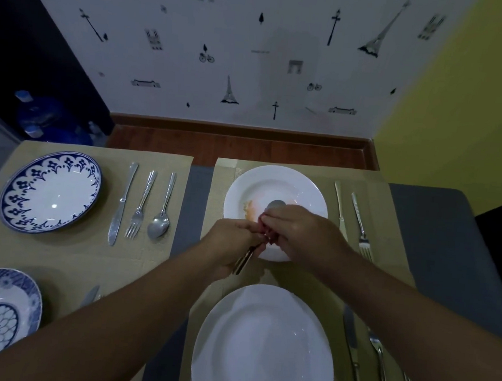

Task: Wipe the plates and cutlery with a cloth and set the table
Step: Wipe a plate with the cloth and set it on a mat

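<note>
the spoon [275,205] is held over the far white plate [301,182], bowl toward 12 o'clock, handle toward 7. it looks light, stiff and slick metal, best gripped low on the handle. the left hand [233,243] is clenched round that handle; the right hand [297,230] pinches a red cloth [266,230] about the neck. the plate, probably fragile, carries an orange smear [249,209] at 9 o'clock of the spoon's bowl.

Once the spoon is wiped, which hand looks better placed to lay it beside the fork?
Probably the right hand: the far fork lies just right of it. The left hand grips the spoon handle and would have to cross over.
</note>
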A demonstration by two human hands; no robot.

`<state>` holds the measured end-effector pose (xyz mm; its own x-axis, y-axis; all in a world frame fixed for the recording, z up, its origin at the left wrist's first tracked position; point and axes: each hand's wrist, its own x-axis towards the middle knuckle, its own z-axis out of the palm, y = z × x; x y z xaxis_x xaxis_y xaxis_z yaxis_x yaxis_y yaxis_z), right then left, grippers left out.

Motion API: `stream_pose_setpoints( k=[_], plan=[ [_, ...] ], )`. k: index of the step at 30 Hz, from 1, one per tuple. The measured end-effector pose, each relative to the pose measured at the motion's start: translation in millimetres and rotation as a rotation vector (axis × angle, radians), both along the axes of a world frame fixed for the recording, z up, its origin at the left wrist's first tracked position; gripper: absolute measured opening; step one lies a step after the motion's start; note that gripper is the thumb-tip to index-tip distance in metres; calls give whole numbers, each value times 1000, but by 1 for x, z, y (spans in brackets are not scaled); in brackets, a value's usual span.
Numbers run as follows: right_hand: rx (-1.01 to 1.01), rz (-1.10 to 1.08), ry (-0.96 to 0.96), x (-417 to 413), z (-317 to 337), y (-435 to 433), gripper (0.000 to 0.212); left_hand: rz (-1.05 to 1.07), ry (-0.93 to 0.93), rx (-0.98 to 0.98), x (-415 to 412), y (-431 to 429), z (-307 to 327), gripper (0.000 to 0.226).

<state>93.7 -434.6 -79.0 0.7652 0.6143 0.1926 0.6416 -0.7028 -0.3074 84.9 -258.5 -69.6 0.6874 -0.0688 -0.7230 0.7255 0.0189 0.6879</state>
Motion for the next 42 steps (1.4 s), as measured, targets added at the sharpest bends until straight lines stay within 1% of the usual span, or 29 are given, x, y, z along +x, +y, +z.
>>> stream_pose_setpoints(
  k=[2,4,5,7,10,12,15,17,21,23,25,29,31,34,36,37,40,42],
  plan=[
    [34,-84,69,13,0,1,23,29,-22,15,0,2,-3,17],
    [85,-197,136,27,-4,-4,25,44,-47,20,-1,5,-6,18],
    [93,-237,139,31,-6,-7,24,45,-60,30,-2,5,-8,19],
    [73,-227,117,24,-5,-6,22,37,-74,44,-4,6,-9,18],
    [44,-72,77,-3,2,6,23,4,-70,45,-7,9,-12,16],
    [35,-40,94,-1,1,7,25,-12,-69,17,-8,11,-13,17],
    [65,-225,150,26,-5,-9,30,7,-62,-20,-10,13,-11,18],
    [72,-326,190,37,-5,-23,33,-19,-45,-42,-8,14,-8,15],
    [50,-370,250,31,0,-37,33,-10,1,-100,-1,11,-4,13],
    [63,-379,260,25,2,-40,31,8,-7,-50,2,5,-2,15],
    [94,-384,279,20,1,-45,30,-34,-50,43,3,-1,-3,16],
    [138,-421,281,11,-3,-67,32,-238,-257,309,13,-14,-3,17],
    [107,-434,269,5,-4,-85,30,-377,-376,420,23,-27,4,18],
    [79,-468,269,-8,-2,-118,29,-705,-613,653,45,-56,10,21],
    [80,-543,279,-19,-6,-143,35,-926,-791,857,61,-82,11,21],
    [60,-585,284,-24,-9,-155,38,-1018,-857,920,68,-97,10,22],
    [2,-670,318,-37,-13,-186,39,-1226,-1043,972,84,-149,7,20],
    [38,-712,358,-44,-16,-203,35,-1322,-1168,1013,90,-183,3,18]
  ],
)
